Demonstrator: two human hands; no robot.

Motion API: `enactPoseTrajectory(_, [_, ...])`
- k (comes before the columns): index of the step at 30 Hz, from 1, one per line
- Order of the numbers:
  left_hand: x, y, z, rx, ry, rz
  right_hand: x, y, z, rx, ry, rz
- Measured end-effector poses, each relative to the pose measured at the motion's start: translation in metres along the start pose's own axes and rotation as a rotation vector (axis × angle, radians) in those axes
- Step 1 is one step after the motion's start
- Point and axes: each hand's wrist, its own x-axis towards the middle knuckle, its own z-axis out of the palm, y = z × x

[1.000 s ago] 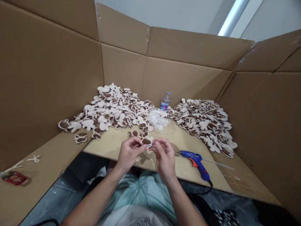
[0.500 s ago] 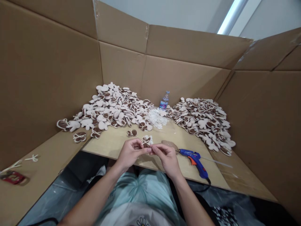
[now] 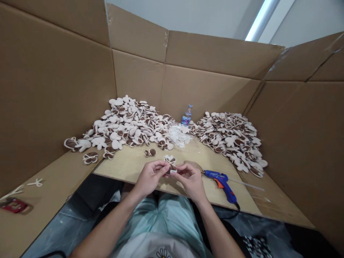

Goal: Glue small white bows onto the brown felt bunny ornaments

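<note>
Between my hands, above the front of the board, is a brown and white padded ornament (image 3: 171, 167) with a pale bow and a small white patch on its lower part. My left hand (image 3: 152, 177) pinches its left side between thumb and fingers. On the opposite side, my right hand (image 3: 191, 179) grips it the same way. Just behind it a lacy white piece (image 3: 168, 157) shows, partly hidden. A blue hot glue gun (image 3: 221, 182) with an orange trigger lies right of my right hand, its nozzle over a brownish pad (image 3: 195, 165).
Ornament piles stand at the back left (image 3: 129, 123) and right (image 3: 233, 138). Between them are a water bottle (image 3: 187, 115) and a heap of lacy white pieces (image 3: 178, 136). Single ornaments lie left, near a red tool (image 3: 14, 205) and cream bows (image 3: 36, 182). Cardboard walls (image 3: 204, 86) surround the board (image 3: 129, 163).
The ornament has turned in my fingers, so more of its brown face and a white patch at its lower edge now show. My hands have shifted only slightly.
</note>
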Motion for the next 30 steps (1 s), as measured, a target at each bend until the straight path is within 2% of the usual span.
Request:
enactPoseTrajectory(9, [-0.002, 0.000, 0.001, 0.009, -0.048, 0.036, -0.001, 0.004, 0.001, 0.048, 0.040, -0.034])
enactPoseTrajectory(15, [-0.001, 0.000, 0.000, -0.032, -0.032, 0.001, -0.001, 0.001, -0.009, 0.040, -0.051, 0.065])
enactPoseTrajectory(24, [-0.004, 0.006, 0.004, -0.098, -0.036, -0.054, -0.003, -0.005, -0.012, -0.077, -0.034, 0.054])
enactPoseTrajectory(30, [-0.006, 0.003, 0.006, -0.018, -0.071, -0.049, -0.007, -0.009, -0.009, 0.018, -0.094, 0.067])
